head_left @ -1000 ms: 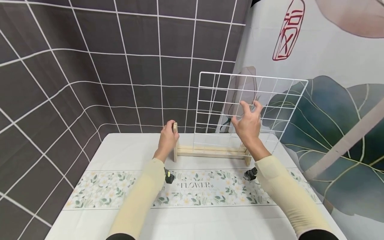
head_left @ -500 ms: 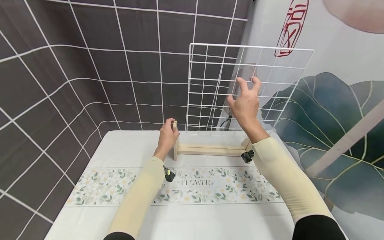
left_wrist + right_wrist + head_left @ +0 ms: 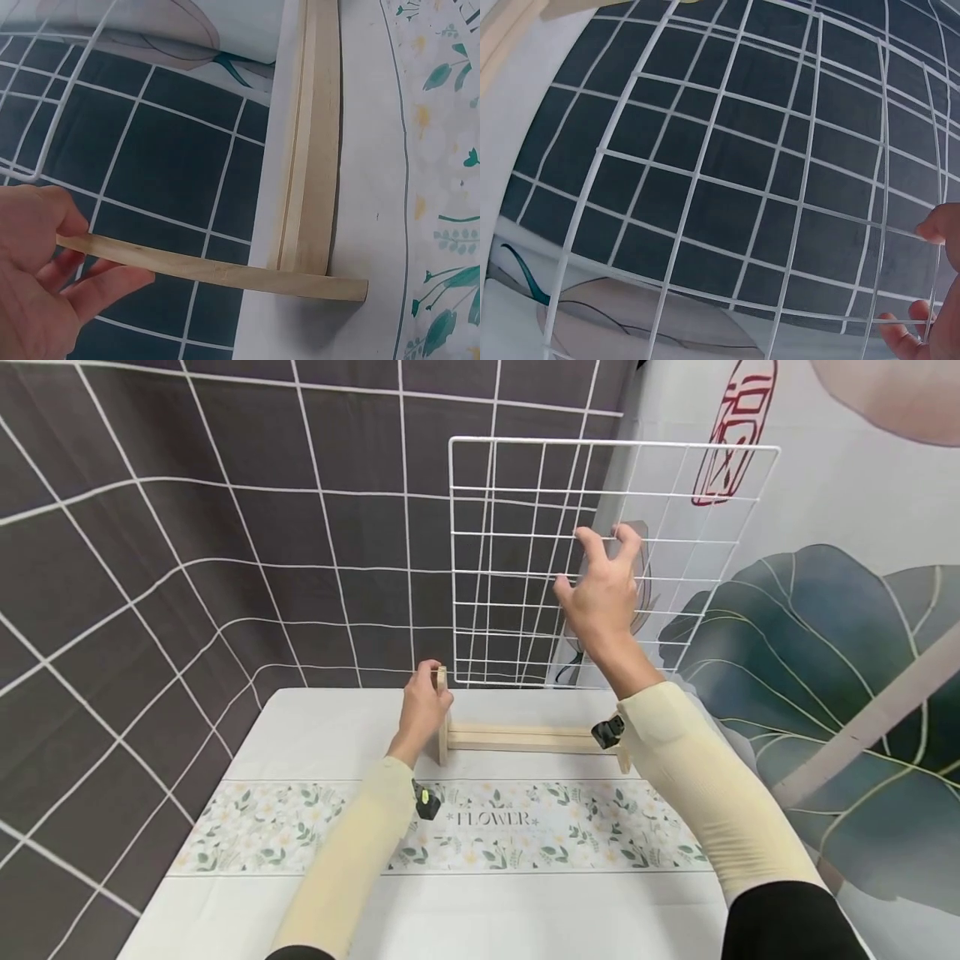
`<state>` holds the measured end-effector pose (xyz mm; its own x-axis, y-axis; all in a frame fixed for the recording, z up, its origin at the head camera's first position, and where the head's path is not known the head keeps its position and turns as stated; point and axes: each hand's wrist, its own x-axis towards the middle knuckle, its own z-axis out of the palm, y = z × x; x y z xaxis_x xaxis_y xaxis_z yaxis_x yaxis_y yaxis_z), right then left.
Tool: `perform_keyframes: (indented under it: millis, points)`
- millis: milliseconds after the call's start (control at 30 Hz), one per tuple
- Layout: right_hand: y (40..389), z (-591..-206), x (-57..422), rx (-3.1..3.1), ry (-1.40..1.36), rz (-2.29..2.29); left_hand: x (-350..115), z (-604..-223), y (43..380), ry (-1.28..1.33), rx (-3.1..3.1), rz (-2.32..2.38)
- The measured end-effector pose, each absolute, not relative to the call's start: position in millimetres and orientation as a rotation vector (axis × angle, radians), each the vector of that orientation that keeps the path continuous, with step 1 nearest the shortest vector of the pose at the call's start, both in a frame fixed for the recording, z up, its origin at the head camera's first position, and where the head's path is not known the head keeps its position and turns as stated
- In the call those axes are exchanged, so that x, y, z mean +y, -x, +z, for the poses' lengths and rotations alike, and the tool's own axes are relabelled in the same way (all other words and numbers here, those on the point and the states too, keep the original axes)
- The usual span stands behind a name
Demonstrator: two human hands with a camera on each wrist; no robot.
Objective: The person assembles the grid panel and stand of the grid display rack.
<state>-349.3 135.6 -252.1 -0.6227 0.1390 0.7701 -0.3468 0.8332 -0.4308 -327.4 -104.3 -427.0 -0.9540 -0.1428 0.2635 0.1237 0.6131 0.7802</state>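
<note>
My left hand point(image 3: 422, 710) pinches the top of the upright end post point(image 3: 217, 274) of a low wooden stand point(image 3: 517, 741). A long rail point(image 3: 319, 150) with a groove along it joins that post to the far end, which the right wrist partly hides. My right hand point(image 3: 603, 602) holds a white wire grid panel point(image 3: 540, 441) near its middle, with fingers hooked through the mesh. The panel is raised upright behind and above the stand, apart from it. In the right wrist view, fingertips point(image 3: 904, 337) curl at the wires.
The stand rests on a white tablecloth point(image 3: 322, 735) with a printed flower band point(image 3: 491, 818). A dark cloth with white lines point(image 3: 345, 443) hangs behind, and a leaf-print cloth point(image 3: 825, 635) at the right. Small black cameras point(image 3: 427, 802) sit at both wrists.
My right hand has lifted the grid panel up off the stand and shifted it a little left. The left hand keeps its hold on the post, and the stand stays in place.
</note>
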Motion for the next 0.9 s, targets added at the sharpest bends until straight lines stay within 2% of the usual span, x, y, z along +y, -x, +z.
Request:
perform_keyframes:
  millis: [900]
  points:
    - [361, -249, 116, -2.092, -0.189, 0.733, -108, -430, 328, 0.001, -2.560, -1.245]
